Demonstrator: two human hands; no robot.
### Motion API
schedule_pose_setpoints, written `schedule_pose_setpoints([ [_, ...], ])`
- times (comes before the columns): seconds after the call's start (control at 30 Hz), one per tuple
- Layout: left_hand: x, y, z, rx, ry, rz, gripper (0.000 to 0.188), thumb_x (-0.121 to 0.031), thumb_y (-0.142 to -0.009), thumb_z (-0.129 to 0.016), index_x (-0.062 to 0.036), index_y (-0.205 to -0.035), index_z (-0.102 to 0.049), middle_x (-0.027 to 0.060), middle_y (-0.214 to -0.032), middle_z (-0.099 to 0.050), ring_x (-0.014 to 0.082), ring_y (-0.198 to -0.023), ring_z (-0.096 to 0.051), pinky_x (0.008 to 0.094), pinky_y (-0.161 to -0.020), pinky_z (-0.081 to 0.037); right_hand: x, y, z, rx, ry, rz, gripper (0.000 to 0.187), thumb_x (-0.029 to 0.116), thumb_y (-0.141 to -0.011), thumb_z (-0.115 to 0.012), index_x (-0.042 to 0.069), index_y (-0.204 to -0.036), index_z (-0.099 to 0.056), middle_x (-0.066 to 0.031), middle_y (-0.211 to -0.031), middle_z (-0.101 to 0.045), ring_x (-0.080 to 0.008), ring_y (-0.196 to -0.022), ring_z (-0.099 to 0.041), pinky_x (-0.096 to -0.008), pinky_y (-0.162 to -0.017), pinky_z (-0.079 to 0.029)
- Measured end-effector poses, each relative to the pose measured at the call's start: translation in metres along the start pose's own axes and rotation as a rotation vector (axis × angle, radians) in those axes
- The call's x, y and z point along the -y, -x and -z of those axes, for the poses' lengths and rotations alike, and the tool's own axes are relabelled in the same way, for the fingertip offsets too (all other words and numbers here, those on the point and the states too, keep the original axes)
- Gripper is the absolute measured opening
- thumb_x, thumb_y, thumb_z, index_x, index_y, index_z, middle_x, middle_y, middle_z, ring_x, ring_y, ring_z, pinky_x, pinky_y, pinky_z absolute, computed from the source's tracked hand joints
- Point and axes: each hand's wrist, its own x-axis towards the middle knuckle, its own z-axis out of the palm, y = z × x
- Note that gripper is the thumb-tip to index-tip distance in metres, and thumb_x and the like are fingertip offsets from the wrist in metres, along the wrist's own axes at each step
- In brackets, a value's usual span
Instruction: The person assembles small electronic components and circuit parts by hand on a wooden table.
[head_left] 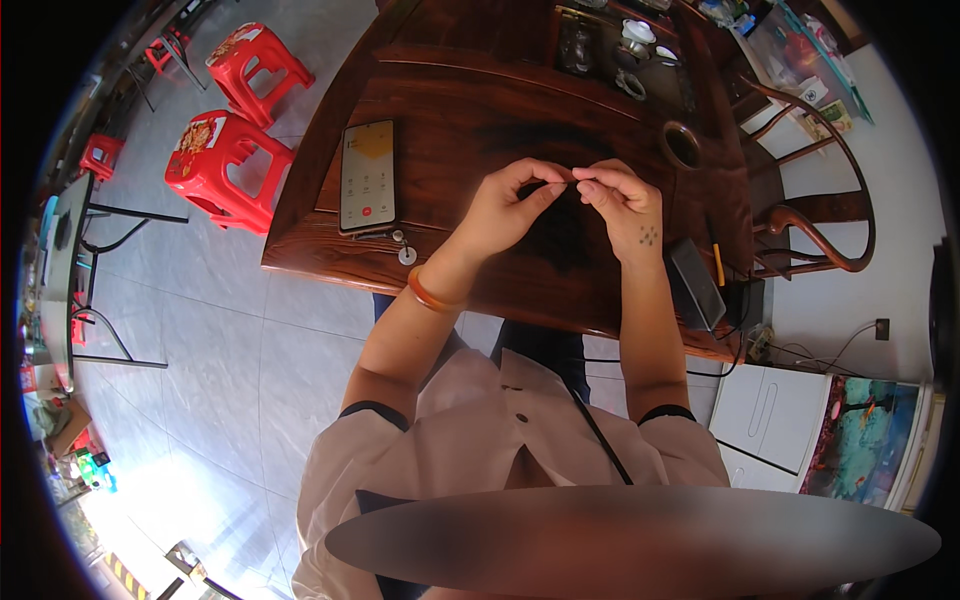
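Note:
Over the dark wooden table (450, 115), both my hands come together with their fingertips almost touching. My left hand (507, 208), with an orange bangle (432, 292) on its wrist, is closed in a pinch of thumb and forefinger. My right hand (628, 208) pinches in the same way from the other side. A tiny dark bit shows between the fingertips, too small to name. Left of my hands a smartphone (368, 175) lies face up with its screen lit, a round metal charm (407, 255) by its lower end.
A black flat device (697, 285) and a yellow stick-like thing (718, 265) are at the table's right edge. Farther back are a round dark dish (682, 145) and a white lidded cup (637, 35). A wooden armchair (835, 208) stands right, red stools (225, 175) left.

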Motion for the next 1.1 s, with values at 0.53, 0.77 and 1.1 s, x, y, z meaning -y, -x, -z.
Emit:
schedule_pose_setpoints([
  [0.53, -0.011, 0.001, 0.003, 0.061, 0.237, 0.154, 0.015, -0.010, -0.089, -0.062, 0.0011, -0.098, -0.065, 0.0044, -0.088, -0.066, 0.0091, -0.084, -0.059, 0.0231, -0.080, -0.048, -0.006, -0.002, -0.002, 0.102, -0.023, 0.112, 0.021, -0.005, -0.077, -0.069, 0.001, -0.097, -0.068, -0.0071, -0.095, -0.058, -0.0137, -0.081, -0.059, -0.0239, -0.071, -0.049],
  [0.77, -0.007, -0.003, 0.003, -0.119, -0.492, -0.250, 0.007, -0.011, -0.080, -0.068, -0.0078, -0.086, -0.067, 0.0036, -0.079, -0.064, 0.0189, -0.075, -0.059, 0.0335, -0.072, -0.044, 0.004, -0.004, 0.004, -0.031, 0.517, 0.277, 0.023, 0.004, -0.073, -0.072, 0.008, -0.096, -0.068, -0.0048, -0.085, -0.062, -0.0163, -0.078, -0.060, -0.0302, -0.077, -0.048],
  [1.1, -0.012, -0.004, 0.002, -0.175, -0.960, -0.503, 0.009, -0.007, -0.074, -0.069, -0.0104, -0.082, -0.064, 0.0015, -0.080, -0.064, 0.0214, -0.076, -0.059, 0.0352, -0.077, -0.040, 0.003, -0.008, 0.002, 0.016, 1.036, 0.587, 0.016, 0.014, -0.071, -0.073, 0.012, -0.087, -0.068, 0.0002, -0.081, -0.061, -0.0188, -0.075, -0.060, -0.0412, -0.088, -0.044],
])
